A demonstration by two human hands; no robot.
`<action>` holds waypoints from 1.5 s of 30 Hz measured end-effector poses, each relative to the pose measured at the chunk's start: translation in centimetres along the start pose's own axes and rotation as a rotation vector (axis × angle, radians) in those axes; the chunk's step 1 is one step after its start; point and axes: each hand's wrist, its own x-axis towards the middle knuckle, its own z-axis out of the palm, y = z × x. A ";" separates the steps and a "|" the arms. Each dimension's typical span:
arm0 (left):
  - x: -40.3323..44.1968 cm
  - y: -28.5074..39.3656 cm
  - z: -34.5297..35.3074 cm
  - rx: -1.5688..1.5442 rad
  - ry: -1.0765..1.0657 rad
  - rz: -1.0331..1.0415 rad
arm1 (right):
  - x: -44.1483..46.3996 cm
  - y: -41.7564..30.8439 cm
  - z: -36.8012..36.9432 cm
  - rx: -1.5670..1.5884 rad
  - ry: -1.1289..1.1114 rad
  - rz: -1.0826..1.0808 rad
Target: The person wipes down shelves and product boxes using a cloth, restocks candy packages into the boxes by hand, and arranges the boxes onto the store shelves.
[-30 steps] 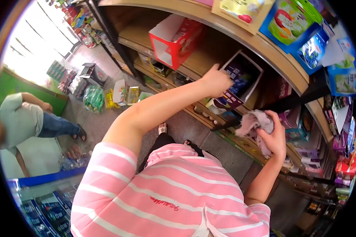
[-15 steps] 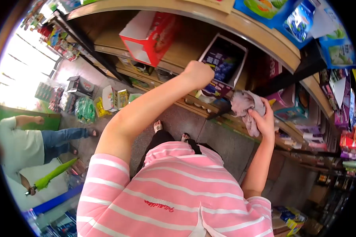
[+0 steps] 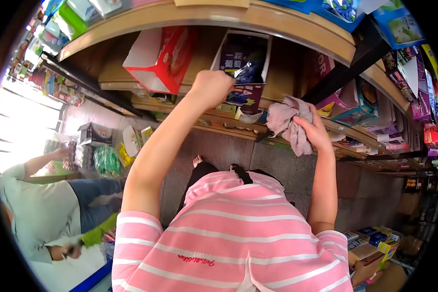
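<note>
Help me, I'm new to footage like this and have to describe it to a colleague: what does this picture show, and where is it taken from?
There is no machine here, only a person's two bare hands. The camera is worn on their head, looking forward and down, so their striped shirt fills the bottom. On the wooden shelf stand a red-and-white box and an open purple box with dark packaging inside. The left hand is at the purple box's near edge; whether it grips it is unclear. The right hand holds a crumpled cloth. Another person is at the far left.
</note>
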 end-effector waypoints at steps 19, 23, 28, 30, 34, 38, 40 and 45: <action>-2.9 -4.6 -0.2 -0.135 0.146 -0.020 | 13.3 4.4 9.4 -1.513 0.095 -0.138; -2.4 -4.5 0.6 -0.108 0.180 -0.013 | 21.9 3.1 6.6 -1.408 -0.057 -0.025; -2.2 -4.0 0.7 -0.130 0.192 -0.052 | 27.5 3.0 3.5 -1.213 0.318 -0.366; -2.4 -4.0 0.4 -0.150 0.183 -0.092 | 29.9 3.2 1.3 -1.257 0.364 -0.217; -3.3 -5.0 0.2 -0.165 0.153 -0.136 | 30.7 4.1 0.1 -1.321 0.386 -0.080; -4.1 -6.2 0.3 -0.161 0.171 -0.126 | 25.3 6.1 3.3 -1.448 0.374 -0.050; -4.6 -6.8 0.4 -0.159 0.169 -0.131 | 21.6 5.8 4.7 -1.497 0.279 -0.031; -5.1 -7.4 0.3 -0.144 0.192 -0.140 | 12.4 0.9 6.5 -1.630 -0.287 0.106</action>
